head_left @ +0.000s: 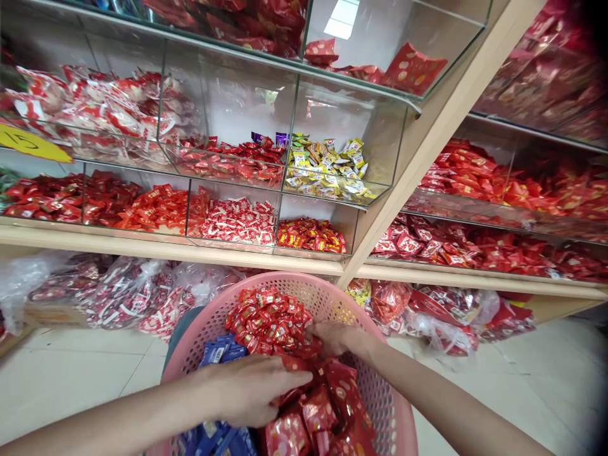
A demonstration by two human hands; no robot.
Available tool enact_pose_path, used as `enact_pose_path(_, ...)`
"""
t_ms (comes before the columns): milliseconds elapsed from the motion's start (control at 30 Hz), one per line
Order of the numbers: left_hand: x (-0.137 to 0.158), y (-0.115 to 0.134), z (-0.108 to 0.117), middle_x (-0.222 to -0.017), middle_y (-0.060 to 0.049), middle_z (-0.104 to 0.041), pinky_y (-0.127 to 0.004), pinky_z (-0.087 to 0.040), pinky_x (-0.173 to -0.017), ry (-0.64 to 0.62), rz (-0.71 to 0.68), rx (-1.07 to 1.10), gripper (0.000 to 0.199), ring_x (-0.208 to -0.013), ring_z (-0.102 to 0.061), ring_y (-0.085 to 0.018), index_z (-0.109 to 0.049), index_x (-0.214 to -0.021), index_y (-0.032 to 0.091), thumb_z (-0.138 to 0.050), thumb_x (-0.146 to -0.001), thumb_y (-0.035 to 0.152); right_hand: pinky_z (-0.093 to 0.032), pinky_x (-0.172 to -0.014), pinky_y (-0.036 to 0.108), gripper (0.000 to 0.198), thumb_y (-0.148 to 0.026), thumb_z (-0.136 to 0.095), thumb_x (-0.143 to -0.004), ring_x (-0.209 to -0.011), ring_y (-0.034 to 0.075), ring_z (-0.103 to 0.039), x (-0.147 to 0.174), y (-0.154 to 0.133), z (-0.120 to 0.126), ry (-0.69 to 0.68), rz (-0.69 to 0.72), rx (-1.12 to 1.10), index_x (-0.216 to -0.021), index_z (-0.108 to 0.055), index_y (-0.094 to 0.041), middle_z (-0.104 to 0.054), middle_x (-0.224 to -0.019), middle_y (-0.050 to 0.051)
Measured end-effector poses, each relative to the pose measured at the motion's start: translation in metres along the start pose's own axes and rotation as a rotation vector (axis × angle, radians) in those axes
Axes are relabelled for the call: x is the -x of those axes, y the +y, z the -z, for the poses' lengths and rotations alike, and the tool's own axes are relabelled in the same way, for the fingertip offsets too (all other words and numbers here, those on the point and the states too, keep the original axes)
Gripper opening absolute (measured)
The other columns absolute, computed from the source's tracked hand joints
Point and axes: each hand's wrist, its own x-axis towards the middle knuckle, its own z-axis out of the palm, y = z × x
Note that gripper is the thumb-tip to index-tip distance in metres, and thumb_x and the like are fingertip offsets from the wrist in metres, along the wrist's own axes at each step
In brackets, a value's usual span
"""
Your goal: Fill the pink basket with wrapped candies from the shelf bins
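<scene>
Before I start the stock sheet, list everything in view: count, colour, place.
Basket: one, pink, bottom centre
Small packets: many, red, basket's back
Larger packets: several, red, basket's near side
Blue packets: several, blue, basket's left
Shelving: two sections, pale wood, behind
Shelf packets: many, mostly red, clear bins
Yellow packets: many, yellow, above basket
Tag: one, yellow, far left
Plastic bags: several, clear, under shelving
Floor tiles: several, pale, below
Unclear item: one, grey-blue, beside basket
Left hand: one, bare, over packets
Right hand: one, bare, basket's right

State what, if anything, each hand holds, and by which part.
Cannot tell: left hand and right hand are among red packets in the pink perforated basket, any grip hidden.
</scene>
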Motion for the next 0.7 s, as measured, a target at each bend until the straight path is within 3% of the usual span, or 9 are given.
enact_pose_path(100, -0.009, -0.003, 0.013, -0.067, 0.0, -0.062, -0.026, -0.042, -0.054, -0.182, 0.022, -0.089, 0.039, -0.058, -0.054, -0.017, -0.064, -0.099, 0.025, -0.053, -0.063, 0.016, -0.042, -0.072, 0.024, 0.053, -0.02, -0.068, -0.058, -0.089, 0.018, -0.053, -0.002, 0.003, -0.002, -0.008, 0.005, -0.005, -0.11, -0.056, -0.021, -0.053, -0.107, 0.005)
enact_pose_path(200, -0.032, -0.013, 0.014, -0.065, -0.001, -0.06, -0.024, -0.04, -0.043, -0.151, 0.169, -0.054, 0.037, -0.046, -0.052, -0.013, -0.06, -0.102, 0.021, -0.041, -0.071, 0.019, -0.042, -0.066, 0.023, 0.049, -0.021, -0.068, -0.058, -0.083, 0.017, -0.054, -0.005, 0.005, -0.005, -0.027, -0.011, -0.002, -0.106, -0.059, -0.02, -0.057, -0.102, 0.005)
enact_pose_path(333, -0.07, -0.026, -0.004, -0.05, 0.0, -0.054, -0.029, -0.043, -0.039, -0.154, 0.276, -0.127, 0.031, -0.041, -0.054, -0.019, -0.058, -0.096, 0.017, -0.047, -0.069, 0.024, -0.04, -0.056, 0.02, 0.041, -0.022, -0.068, -0.055, -0.072, 0.015, -0.055, -0.01, 0.007, -0.008, -0.028, -0.029, -0.023, -0.096, -0.062, -0.019, -0.061, -0.089, 0.002)
enact_pose_path(467, -0.096, -0.026, -0.021, -0.072, -0.015, -0.064, -0.04, -0.049, -0.059, 0.056, 0.175, -0.523, 0.02, -0.069, -0.062, -0.033, -0.063, -0.071, 0.013, -0.06, -0.06, 0.029, -0.037, -0.05, 0.019, 0.039, -0.022, -0.068, -0.052, -0.066, 0.014, -0.055, -0.009, 0.007, -0.007, -0.071, -0.053, -0.052, -0.091, -0.063, -0.016, -0.063, -0.08, 0.001)
enact_pose_path(533, -0.101, -0.023, -0.025, -0.081, -0.019, -0.064, -0.043, -0.049, -0.065, 0.087, 0.187, -0.559, 0.018, -0.078, -0.061, -0.036, -0.063, -0.071, 0.011, -0.059, -0.06, 0.024, -0.038, -0.051, 0.02, 0.038, -0.025, -0.068, -0.054, -0.066, 0.014, -0.055, -0.006, 0.006, -0.004, -0.069, -0.045, -0.07, -0.09, -0.064, -0.016, -0.063, -0.079, 0.001)
enact_pose_path(700, -0.099, -0.027, -0.02, -0.077, -0.017, -0.063, -0.039, -0.048, -0.066, 0.18, 0.212, -0.536, 0.015, -0.077, -0.061, -0.032, -0.061, -0.07, 0.013, -0.049, -0.066, 0.019, -0.038, -0.054, 0.02, 0.029, -0.027, -0.068, -0.056, -0.064, 0.013, -0.053, 0.002, 0.007, 0.001, -0.035, -0.05, -0.115, -0.083, -0.066, -0.019, -0.062, -0.076, -0.001)
